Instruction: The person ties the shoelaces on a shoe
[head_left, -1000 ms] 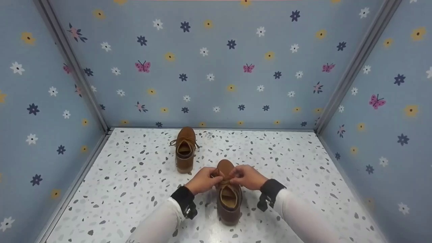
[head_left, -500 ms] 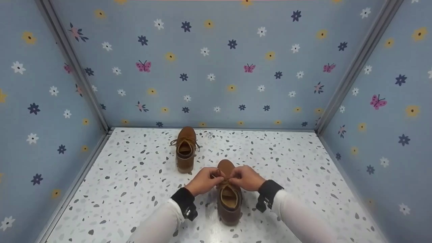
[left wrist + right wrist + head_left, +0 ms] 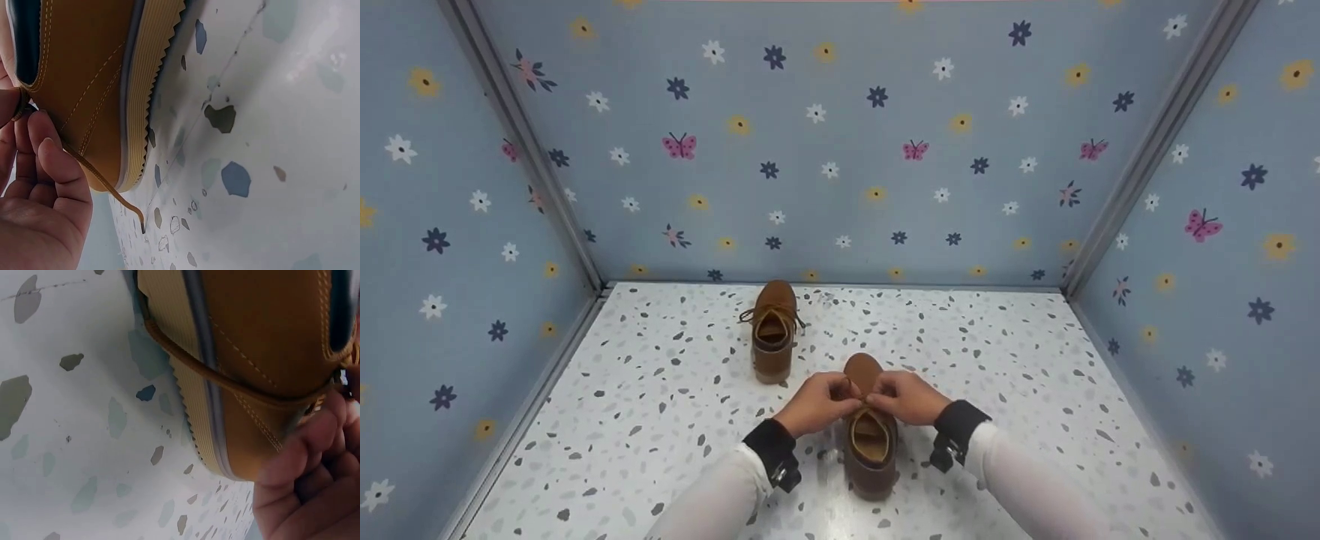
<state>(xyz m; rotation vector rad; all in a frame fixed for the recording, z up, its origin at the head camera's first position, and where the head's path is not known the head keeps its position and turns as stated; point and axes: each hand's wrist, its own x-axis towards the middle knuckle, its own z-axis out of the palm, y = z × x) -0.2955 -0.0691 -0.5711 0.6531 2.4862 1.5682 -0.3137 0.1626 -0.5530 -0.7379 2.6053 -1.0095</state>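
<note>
A brown lace-up shoe (image 3: 871, 474) stands upright on the floor between my hands, toe pointing away. My left hand (image 3: 819, 403) pinches the shoelace above the shoe's front; one lace end (image 3: 107, 183) hangs past its fingers in the left wrist view. From the other side, my right hand (image 3: 913, 397) pinches the lace too, thumb and fingers close to the left fingertips. In the right wrist view a length of lace (image 3: 185, 363) runs from those fingers down over the sole's edge. The fingers partly hide the knot area.
A matching brown shoe (image 3: 772, 360) stands farther off to the left, its lace tied in a bow. The speckled white floor (image 3: 975, 345) meets blue flowered panels (image 3: 840, 172) at the back and on both sides, joined by grey corner posts.
My hands have drawn slightly closer together over the shoe, the left shifting a little to the right. Both shoes stay where they were.
</note>
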